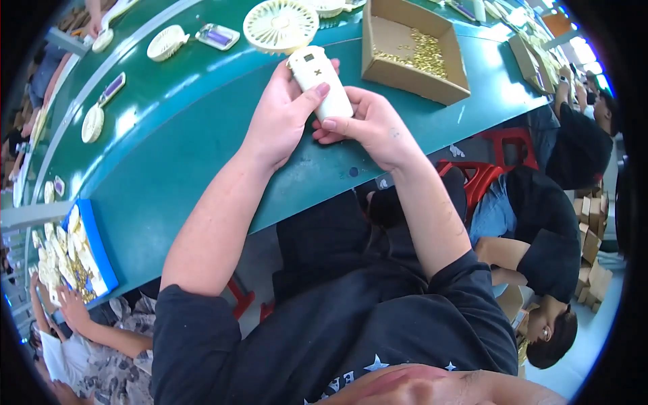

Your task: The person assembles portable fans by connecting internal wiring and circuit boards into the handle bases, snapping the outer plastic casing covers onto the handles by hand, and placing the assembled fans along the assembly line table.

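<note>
A cream-coloured handheld fan is held over the green table in front of me, its round slatted head pointing away and its handle toward me. The handle has a small dark window and a cross-shaped mark near its top. My left hand grips the handle from the left, thumb lying across its face. My right hand closes round the handle's lower end, thumb on the near edge. The fingers beneath the handle are partly hidden.
An open cardboard box with many small gold-coloured parts stands at the right. Fan parts and a purple-celled handle piece lie on the green surface. A blue-edged tray of cream parts is at the left. People sit on both sides.
</note>
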Tool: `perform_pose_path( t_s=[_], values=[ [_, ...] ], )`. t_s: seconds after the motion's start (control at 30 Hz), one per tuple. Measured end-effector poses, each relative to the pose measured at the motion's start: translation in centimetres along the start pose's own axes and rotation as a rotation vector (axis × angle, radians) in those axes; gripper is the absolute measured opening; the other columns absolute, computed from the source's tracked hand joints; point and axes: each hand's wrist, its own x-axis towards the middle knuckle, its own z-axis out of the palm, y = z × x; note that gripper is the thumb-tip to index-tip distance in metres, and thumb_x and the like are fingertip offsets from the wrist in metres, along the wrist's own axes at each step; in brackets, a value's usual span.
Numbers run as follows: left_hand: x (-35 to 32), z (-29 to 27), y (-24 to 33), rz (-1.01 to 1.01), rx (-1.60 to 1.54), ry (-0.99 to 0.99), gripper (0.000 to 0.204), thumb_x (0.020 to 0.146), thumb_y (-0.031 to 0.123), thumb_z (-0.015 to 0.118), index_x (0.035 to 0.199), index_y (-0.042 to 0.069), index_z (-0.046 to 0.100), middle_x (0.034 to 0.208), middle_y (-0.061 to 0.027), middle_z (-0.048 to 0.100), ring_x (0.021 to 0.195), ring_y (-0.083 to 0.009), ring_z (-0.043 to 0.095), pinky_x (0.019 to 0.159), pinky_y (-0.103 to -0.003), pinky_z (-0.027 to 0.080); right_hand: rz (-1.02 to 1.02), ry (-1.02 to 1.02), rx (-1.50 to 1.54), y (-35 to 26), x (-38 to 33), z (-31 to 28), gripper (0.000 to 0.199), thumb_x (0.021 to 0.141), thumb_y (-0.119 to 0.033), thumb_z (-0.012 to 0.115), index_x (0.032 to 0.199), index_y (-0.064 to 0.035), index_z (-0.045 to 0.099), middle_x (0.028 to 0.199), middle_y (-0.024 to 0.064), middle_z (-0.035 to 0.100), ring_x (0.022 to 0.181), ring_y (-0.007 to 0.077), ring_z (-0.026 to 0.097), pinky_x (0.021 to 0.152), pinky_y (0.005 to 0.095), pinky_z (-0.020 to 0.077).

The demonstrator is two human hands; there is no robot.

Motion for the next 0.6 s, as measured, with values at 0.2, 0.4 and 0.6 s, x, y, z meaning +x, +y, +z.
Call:
perform_pose_path(
  t_s=[0.2,0.4,0.6],
  values=[
    [-0.9,1.3,0.8,-0.032,0.564,0.100,0.029,0.095,0.017,0.068,0.114,-0.003,0.059,0.103,-0.0106,0.069,0.091,-0.0147,0.066,0.079,-0.029,0.054,-0.067,0.091,0.047,-1.2,-2.0,0.0,0.035,0.090,-0.003,0.070,0.120,0.0060,0.056,0.101,0.0114,0.070,0.086,0.0167,0.071,0.077,0.0299,0.0596],
    [0.3,3.6,0.2,-0.024,0.483,0.060,0.022,0.096,0.017,0.068,0.105,-0.002,0.061,0.094,-0.0071,0.068,0.081,-0.0114,0.064,0.069,-0.025,0.052,-0.068,0.113,0.069,-2.4,-3.3,-1.9,0.035,0.091,-0.004,0.071,0.121,0.0069,0.055,0.094,0.0109,0.070,0.077,0.0139,0.070,0.073,0.0277,0.0594],
    [0.5,3.6,-0.9,0.022,0.488,0.040,0.022,0.095,0.014,0.067,0.107,-0.003,0.061,0.100,-0.0075,0.068,0.089,-0.0127,0.064,0.070,-0.027,0.054,-0.084,0.125,0.071,-1.7,-3.9,-2.3,0.036,0.091,-0.002,0.069,0.122,0.0064,0.054,0.093,0.0104,0.070,0.077,0.0135,0.069,0.073,0.0279,0.0590]
  ],
)
